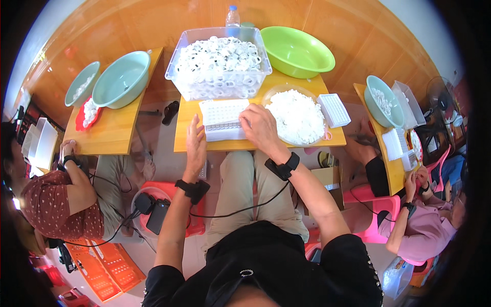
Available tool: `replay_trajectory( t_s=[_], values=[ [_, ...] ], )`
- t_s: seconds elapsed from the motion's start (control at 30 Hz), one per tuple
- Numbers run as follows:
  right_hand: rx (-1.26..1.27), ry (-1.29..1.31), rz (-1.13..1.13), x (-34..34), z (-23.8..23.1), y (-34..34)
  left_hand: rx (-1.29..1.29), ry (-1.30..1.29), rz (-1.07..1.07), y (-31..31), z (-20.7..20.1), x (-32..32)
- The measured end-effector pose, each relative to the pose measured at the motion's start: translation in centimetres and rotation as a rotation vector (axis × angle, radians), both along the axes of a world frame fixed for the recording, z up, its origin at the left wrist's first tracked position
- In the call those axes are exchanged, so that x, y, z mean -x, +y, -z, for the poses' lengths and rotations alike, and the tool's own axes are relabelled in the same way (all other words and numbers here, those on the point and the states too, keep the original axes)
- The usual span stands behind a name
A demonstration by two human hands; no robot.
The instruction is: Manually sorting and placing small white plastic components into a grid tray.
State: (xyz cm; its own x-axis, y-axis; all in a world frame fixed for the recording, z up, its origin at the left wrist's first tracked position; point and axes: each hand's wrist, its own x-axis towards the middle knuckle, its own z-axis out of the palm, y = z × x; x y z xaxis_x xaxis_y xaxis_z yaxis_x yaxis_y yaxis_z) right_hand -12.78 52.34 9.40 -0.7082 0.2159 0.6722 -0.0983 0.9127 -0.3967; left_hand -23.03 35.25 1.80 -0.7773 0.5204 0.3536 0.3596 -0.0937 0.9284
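Observation:
A stack of white trays with rows of small round holes lies in front of me; the top tray sits slightly askew. My left hand is upright beside the stack's left edge, open, fingers stretched out. At the right edge of the top tray, my right hand has its fingers bent and pressed together; what they hold, if anything, is hidden. Right of that hand is a round clear dish heaped with small white pieces. Behind the stack stands a clear plastic bin full of white ring-shaped parts.
A green basin and a water bottle stand at the back. To the right are a white holed block and pink scissors. People sit at side tables left and right. A black cable crosses my lap.

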Motion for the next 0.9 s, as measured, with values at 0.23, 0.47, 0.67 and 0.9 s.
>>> replay_trajectory(
  t_s=[0.23, 0.47, 0.67, 0.9],
  values=[
    [-0.278, 0.105, 0.072, 0.7, 0.3, -0.1, -0.141, -0.081, 0.021, -0.2, 2.9, 1.3],
    [-0.321, 0.243, 0.116, 2.0, -1.8, -0.5, -0.060, -0.123, 0.023, -0.1, 1.5, 0.6],
    [-0.245, 0.427, 0.196, -0.8, -4.7, 1.9, -0.001, -0.129, -0.045, 0.2, 0.7, 0.1],
    [-0.441, 0.252, 0.768, -11.6, -4.2, 15.1, -0.020, -0.104, -0.018, 0.0, 0.6, 0.0]
  ],
)
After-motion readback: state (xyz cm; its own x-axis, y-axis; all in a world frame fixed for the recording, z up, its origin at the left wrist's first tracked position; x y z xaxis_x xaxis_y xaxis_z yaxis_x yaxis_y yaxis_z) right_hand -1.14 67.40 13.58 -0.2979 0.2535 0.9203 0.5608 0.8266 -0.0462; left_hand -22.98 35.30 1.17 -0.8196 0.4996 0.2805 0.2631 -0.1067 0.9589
